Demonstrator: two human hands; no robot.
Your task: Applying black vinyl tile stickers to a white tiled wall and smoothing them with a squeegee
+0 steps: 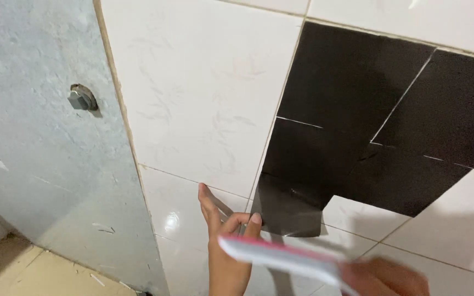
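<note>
Nearest to you, your right hand sits at the bottom edge of the view, blurred, its fingers wrapped round one end of a flat white tool with a pink edge. The tool runs up and to the left from that hand, and its free end lies just in front of your left hand. It looks like a stiff, light scraper or smoothing blade, though the blur hides its exact shape.

Your left hand is raised against the wall, fingers narrowed into a pinch. The thumb and forefinger meet at the lower left corner of the black sheet, where a glossy corner piece sits at the sheet's lower end. You appear to be holding that corner, with the other fingers pointing up along the tile.

The sheet looks thin, soft and light, more film than board, so it should crease or tear easily and may cling to itself. Judging by that, the edge at the corner is the sound place to grip, as you are doing, with the flat of the tool bearing on the face rather than its tip.

Farther off, the sheet spreads up and right across white wall tiles, with pale cut lines showing through it. To the left stands a grey panel with a bolt set in it, and yellowish floor shows below.
</note>
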